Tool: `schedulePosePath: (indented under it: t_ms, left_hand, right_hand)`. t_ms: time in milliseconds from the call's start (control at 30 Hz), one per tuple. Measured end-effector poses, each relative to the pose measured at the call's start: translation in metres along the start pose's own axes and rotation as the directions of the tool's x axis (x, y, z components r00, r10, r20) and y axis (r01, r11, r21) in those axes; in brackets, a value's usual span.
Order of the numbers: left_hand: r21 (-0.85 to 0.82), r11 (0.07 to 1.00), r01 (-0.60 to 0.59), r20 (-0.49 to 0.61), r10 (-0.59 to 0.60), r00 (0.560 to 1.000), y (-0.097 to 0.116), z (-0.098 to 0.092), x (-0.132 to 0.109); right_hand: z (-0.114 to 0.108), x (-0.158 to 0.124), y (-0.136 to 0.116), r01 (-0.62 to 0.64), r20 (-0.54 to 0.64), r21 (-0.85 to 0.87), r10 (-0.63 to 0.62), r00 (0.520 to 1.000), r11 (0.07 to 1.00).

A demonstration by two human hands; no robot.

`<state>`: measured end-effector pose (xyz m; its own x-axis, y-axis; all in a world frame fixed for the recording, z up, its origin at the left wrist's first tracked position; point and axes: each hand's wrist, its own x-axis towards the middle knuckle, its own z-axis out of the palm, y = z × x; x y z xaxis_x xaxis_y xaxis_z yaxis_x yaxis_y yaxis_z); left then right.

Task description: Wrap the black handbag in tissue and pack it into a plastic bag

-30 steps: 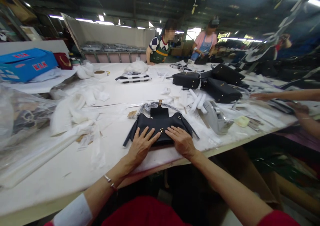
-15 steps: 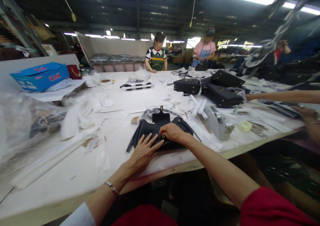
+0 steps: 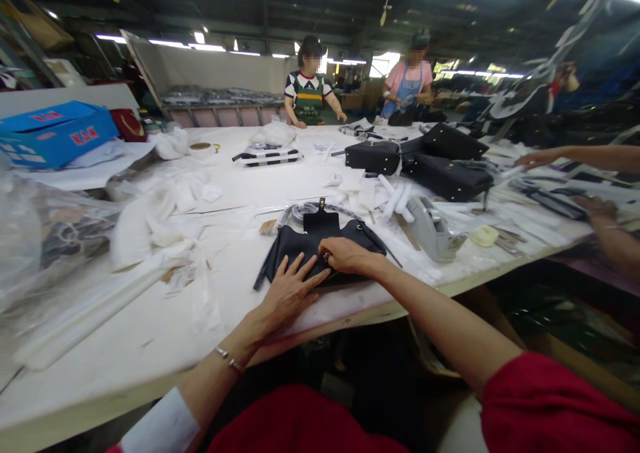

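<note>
A black handbag [image 3: 295, 243] lies on the white table in front of me, its flap [image 3: 321, 223] turned back and a small metal fitting at the flap's tip. My left hand [image 3: 287, 296] rests flat on the bag's lower front with fingers spread. Curled and pinched together, the fingers of my right hand [image 3: 345, 255] are at a small metal clasp [image 3: 326, 256] on the bag's front, partly covered by the fingertips. Behind the flap, the wrapped handle [image 3: 305, 209] curves over the bag.
A grey tape dispenser [image 3: 433, 229] stands right of the bag. Several black bags [image 3: 373, 156] lie beyond it. White wrapping [image 3: 135, 233] and a blue box [image 3: 60, 136] are at left. A co-worker's hands [image 3: 595, 206] work at right; two people stand across the table [image 3: 240, 199].
My view has tilted down slightly and shifted. Both hands stay on the bag, the right fingers now closer around the clasp. The co-worker's hands at right have moved.
</note>
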<state>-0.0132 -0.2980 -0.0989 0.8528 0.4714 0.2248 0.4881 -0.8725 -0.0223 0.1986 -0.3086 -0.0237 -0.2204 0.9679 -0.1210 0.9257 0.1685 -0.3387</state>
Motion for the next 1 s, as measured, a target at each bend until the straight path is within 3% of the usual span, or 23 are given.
schedulePosePath:
  t_ms: [67, 133, 233, 300, 433, 533, 633, 833, 1000]
  left_hand:
    - [-0.010, 1.000, 0.007, 0.006, -0.007, 1.000, 0.001, -0.003, 0.001]
    - [-0.010, 1.000, 0.012, 0.022, -0.012, 1.000, 0.003, -0.006, 0.002]
    - [0.007, 1.000, 0.025, 0.045, -0.025, 0.999, 0.004, -0.008, 0.004]
    - [0.021, 0.999, 0.024, 0.055, -0.025, 0.998, 0.004, -0.007, 0.004]
    - [0.055, 0.998, -0.005, 0.043, 0.002, 0.999, 0.004, -0.006, 0.003]
    - [0.066, 0.998, -0.021, 0.007, 0.021, 1.000, 0.006, -0.007, 0.007]
    - [0.072, 0.997, 0.000, -0.062, 0.004, 0.998, 0.017, -0.009, 0.016]
    - [0.030, 0.993, 0.115, -0.168, -0.108, 0.980, 0.058, -0.005, 0.026]
    - [-0.031, 0.991, 0.133, -0.207, -0.137, 0.969, 0.060, 0.007, 0.026]
  right_hand:
    - [-0.021, -0.008, 0.002, -0.015, -0.054, 0.096, 0.020, 0.998, 0.995]
    - [-0.047, -0.017, 0.003, -0.022, -0.218, 0.171, 0.060, 0.974, 0.985]
    - [-0.060, -0.030, 0.009, -0.006, -0.507, 0.125, 0.069, 0.859, 0.992]
    - [-0.039, -0.040, 0.020, -0.022, -0.574, 0.016, 0.027, 0.819, 1.000]
    - [0.037, -0.059, 0.044, -0.175, -0.510, -0.184, 0.059, 0.858, 0.967]
    - [0.069, -0.063, 0.056, -0.223, -0.516, -0.213, 0.085, 0.853, 0.951]
    - [0.071, -0.059, 0.060, -0.250, -0.559, -0.205, 0.096, 0.823, 0.946]
    - [0.072, -0.064, 0.045, -0.346, -0.677, -0.074, 0.208, 0.706, 0.935]
    - [0.078, -0.098, 0.036, -0.280, -0.697, 0.037, 0.226, 0.680, 0.959]
